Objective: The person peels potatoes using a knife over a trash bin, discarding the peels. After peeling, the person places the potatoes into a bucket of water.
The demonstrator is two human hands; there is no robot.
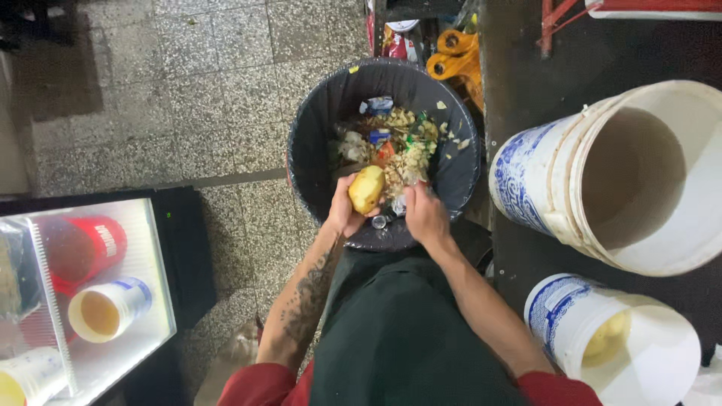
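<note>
Left hand [342,214] around potato [366,189], seemingly.

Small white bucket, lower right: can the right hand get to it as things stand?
Probably yes. The right hand hangs over the bin, and the small white bucket sits open-topped beside that arm, with nothing between them. Whether the hand holds a tool can't be told.

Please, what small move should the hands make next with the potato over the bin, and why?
Probably turn the potato slightly in the left hand so the right hand meets an unpeeled side. It sits above the bin, which already holds peelings, so scraps would fall inside.
</note>
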